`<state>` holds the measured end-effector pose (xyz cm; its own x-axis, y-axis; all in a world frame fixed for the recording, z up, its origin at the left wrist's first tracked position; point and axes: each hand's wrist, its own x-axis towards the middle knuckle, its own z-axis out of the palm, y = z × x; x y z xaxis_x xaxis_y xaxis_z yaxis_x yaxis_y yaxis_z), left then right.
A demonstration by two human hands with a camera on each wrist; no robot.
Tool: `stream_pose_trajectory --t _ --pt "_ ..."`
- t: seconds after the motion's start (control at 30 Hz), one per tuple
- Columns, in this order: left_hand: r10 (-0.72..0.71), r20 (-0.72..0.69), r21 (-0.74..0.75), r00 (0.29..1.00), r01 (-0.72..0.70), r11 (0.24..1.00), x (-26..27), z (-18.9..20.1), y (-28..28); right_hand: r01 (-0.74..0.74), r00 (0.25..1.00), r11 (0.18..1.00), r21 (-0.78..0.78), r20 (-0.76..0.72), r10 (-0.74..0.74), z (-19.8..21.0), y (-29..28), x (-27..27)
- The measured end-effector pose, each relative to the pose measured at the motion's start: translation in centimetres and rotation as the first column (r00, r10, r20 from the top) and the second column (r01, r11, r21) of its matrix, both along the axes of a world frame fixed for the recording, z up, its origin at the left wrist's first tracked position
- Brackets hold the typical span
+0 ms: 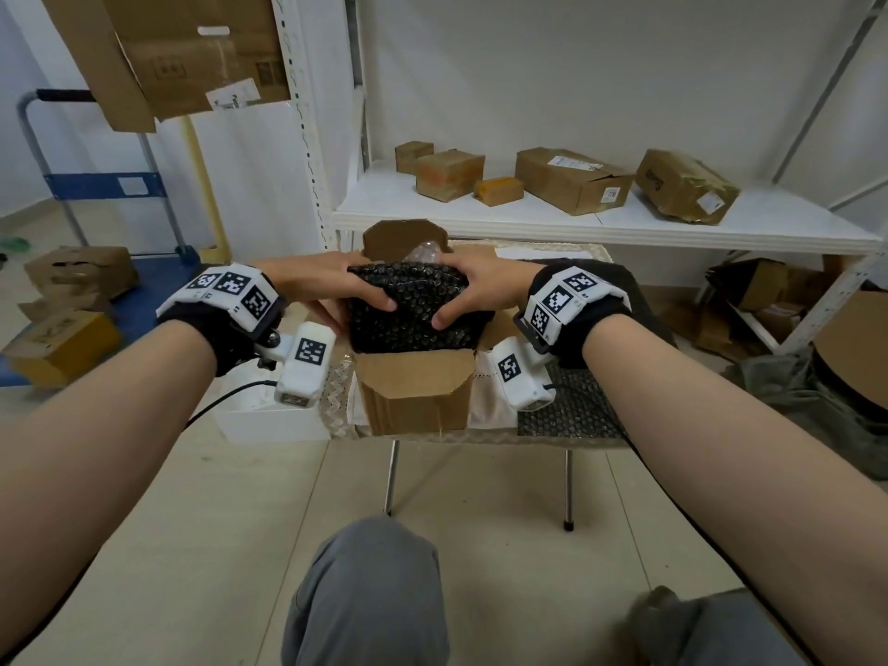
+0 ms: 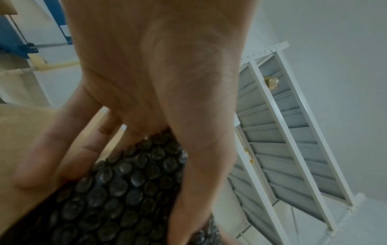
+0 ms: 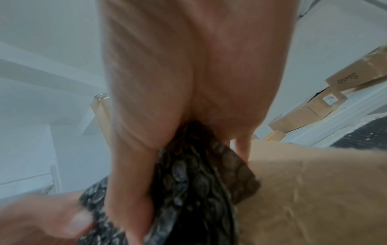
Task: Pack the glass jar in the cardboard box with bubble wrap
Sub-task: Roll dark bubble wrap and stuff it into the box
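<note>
Both grips, left hand (image 1: 331,286) and right hand (image 1: 473,293), clasp bubble wrap (image 1: 408,305) bundle from either side, over open cardboard box (image 1: 413,391).

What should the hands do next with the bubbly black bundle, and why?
Probably push it gently further down. Both hands, left hand and right hand, hold the black bubble wrap bundle in the open cardboard box, but its top sits above the opening, so the flaps likely can't close yet.
</note>
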<state>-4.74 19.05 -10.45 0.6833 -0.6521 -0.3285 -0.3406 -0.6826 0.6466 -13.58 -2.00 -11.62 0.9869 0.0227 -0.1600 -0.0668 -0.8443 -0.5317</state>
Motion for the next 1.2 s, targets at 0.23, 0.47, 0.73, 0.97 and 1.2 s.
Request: stream_pose_trajectory --t 0.23,0.47,0.73,0.97,1.2 --pt "-0.036 -0.088 0.04 0.995 0.039 0.998 -0.3 0.4 0.4 -0.012 0.99 0.998 -0.064 -0.143 0.002 0.2 0.1 0.2" --pt "-0.194 0.031 0.217 0.98 0.183 0.959 0.3 -0.1 0.1 -0.061 0.992 0.998 -0.022 -0.113 0.059 -0.3 1.5 0.5" --pt "-0.195 0.041 0.14 0.98 0.187 0.972 1.0 -1.0 1.3 -0.103 0.993 0.994 0.048 0.067 0.099 -0.9 2.1 1.1" --pt "-0.212 0.09 0.264 0.973 0.181 0.947 1.3 -1.5 1.4 -0.103 0.987 0.978 0.179 -0.104 0.123 -0.6 1.7 0.8" --pt "-0.344 0.082 0.366 0.935 0.293 0.883 2.2 -1.9 1.5 -0.144 0.967 0.985 -0.095 -0.225 0.119 -0.6 3.3 1.9"
